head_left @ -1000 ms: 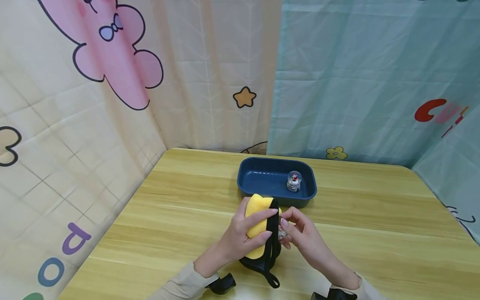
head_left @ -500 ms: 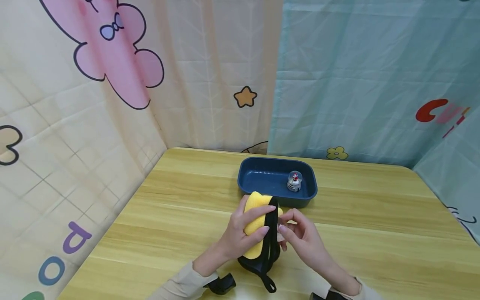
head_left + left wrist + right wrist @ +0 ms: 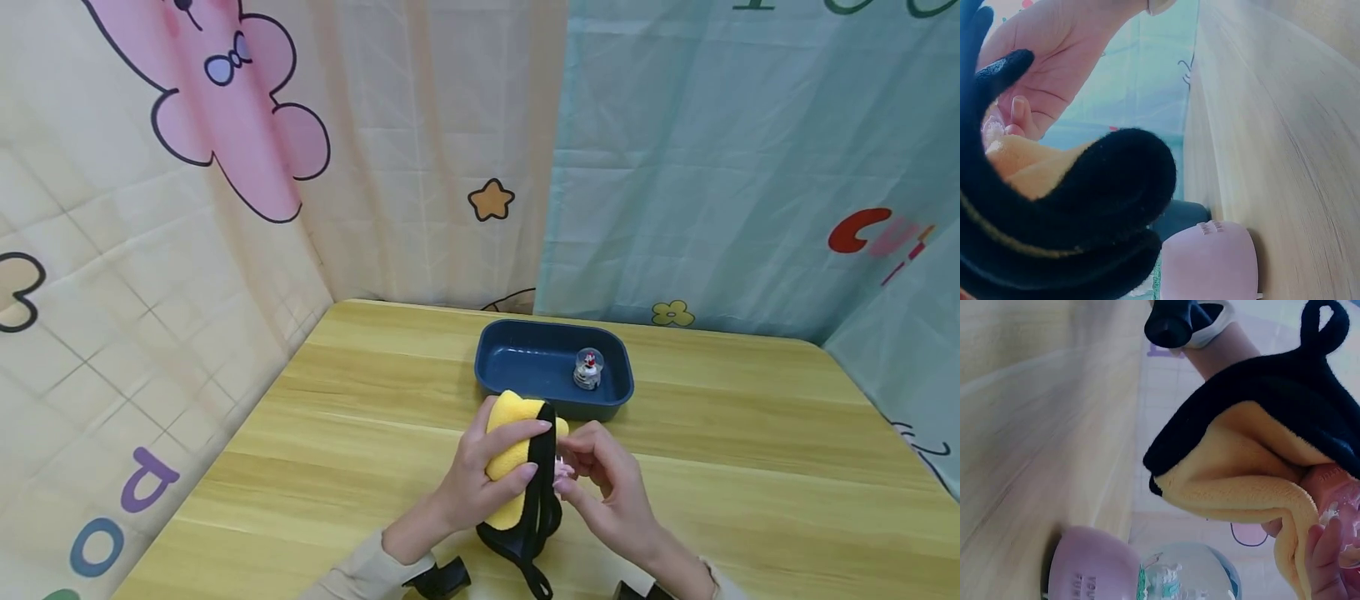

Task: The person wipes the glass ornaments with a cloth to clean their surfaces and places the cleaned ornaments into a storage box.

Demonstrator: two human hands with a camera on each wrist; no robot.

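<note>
My left hand [image 3: 480, 475] grips a yellow and black plush cloth [image 3: 517, 467] with a black hanging loop. My right hand [image 3: 611, 487] pinches a small snow globe [image 3: 562, 472] at the cloth's right side. Its pink lettered base [image 3: 1324, 482] lies against the yellow lining in the right wrist view, and its clear dome is partly covered by fingers. A second snow globe with a pink base [image 3: 1093, 569] and green bits in its dome stands upright on the table; the hands and cloth seem to hide it from the head view.
A blue rectangular bin [image 3: 517, 398] stands just beyond the hands. Inside its right half is a snow globe [image 3: 588, 369] with a red and white figure. Wood-grain table [image 3: 750, 433] surrounds the bin; printed curtains [image 3: 420, 150] rise behind it.
The small snow globe has turned in my right fingers: a clear, glittery part showed before, and pink shows now. My left hand keeps its hold on the cloth, almost unmoved.
</note>
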